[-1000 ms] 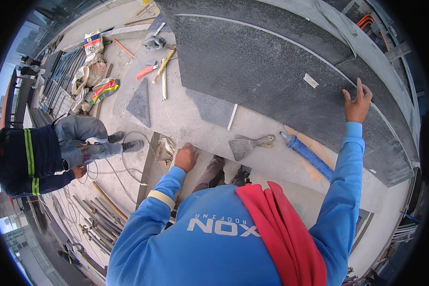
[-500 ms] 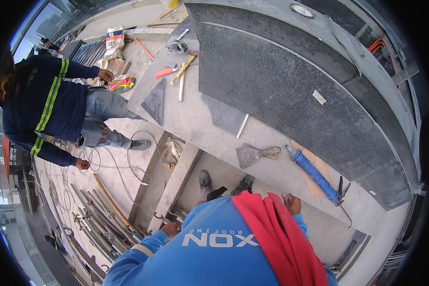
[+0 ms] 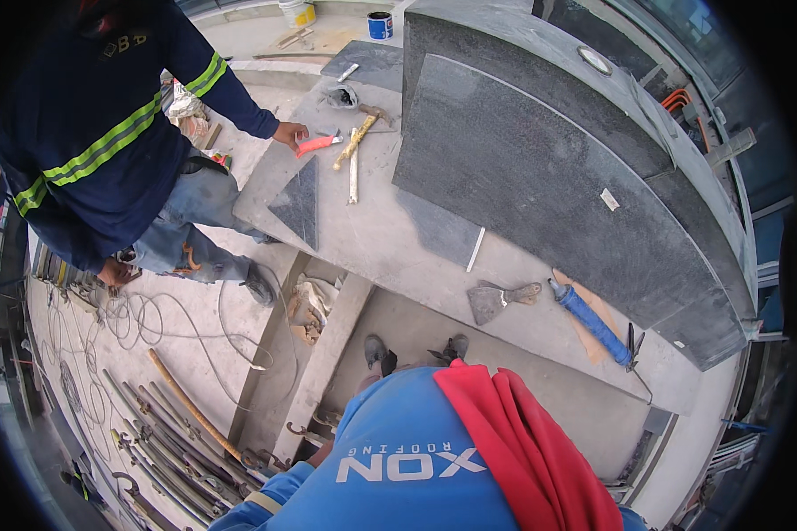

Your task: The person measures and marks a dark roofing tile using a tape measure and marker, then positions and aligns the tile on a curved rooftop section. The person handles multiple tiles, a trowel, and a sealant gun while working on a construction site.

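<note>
Bright, diffuse daylight, soft faint shadows, centre of frame crisp and legible, pronounced fisheye bending toward the rim, black vignetted corners, softer detail at far left.

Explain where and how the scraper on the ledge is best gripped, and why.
Grip the scraper by its handle, probably from above and the right: it lies flat, its narrow handle pointing right toward the blue caulking gun, its wide blade to the left.

Dk grey speckled slab (image 3: 540, 195), blue caulk gun (image 3: 591, 324), red cloth (image 3: 527, 442), navy jkt (image 3: 106, 203) w/ yel-grn stripes (image 3: 106, 145)
</note>
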The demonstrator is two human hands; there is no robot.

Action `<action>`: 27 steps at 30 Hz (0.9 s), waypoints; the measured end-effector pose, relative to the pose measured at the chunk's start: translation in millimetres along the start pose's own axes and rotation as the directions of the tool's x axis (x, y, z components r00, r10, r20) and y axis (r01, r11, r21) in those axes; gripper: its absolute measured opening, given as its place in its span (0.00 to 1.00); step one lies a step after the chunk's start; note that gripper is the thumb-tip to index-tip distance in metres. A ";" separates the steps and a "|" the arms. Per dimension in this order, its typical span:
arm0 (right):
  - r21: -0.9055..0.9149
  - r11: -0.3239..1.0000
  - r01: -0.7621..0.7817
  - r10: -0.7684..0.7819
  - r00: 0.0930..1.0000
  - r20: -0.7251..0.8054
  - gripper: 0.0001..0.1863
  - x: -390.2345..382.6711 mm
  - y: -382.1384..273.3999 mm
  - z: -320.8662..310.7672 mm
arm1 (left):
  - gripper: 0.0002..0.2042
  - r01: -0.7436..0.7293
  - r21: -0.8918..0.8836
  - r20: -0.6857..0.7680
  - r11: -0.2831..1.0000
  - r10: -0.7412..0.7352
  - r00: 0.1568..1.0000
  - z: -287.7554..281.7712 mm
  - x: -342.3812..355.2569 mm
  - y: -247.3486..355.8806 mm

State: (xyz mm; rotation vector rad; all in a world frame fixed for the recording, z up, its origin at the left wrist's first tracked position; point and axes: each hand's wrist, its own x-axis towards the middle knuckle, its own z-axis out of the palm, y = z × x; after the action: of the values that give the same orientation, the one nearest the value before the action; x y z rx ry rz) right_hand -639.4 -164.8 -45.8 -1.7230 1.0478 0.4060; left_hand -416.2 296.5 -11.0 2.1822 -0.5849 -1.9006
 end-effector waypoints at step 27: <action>0.380 0.917 -0.116 0.166 0.981 -0.101 0.16 66.5 -141.6 98.8 | 0.16 -0.002 -0.214 0.052 0.977 0.013 0.999 -138.3 26.8 -7.0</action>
State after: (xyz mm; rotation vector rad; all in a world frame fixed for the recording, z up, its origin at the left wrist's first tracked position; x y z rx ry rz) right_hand -468.1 -94.9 -48.5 -1.3507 1.2612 0.1680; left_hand -276.7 276.0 -15.8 1.9985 -0.3766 -1.9237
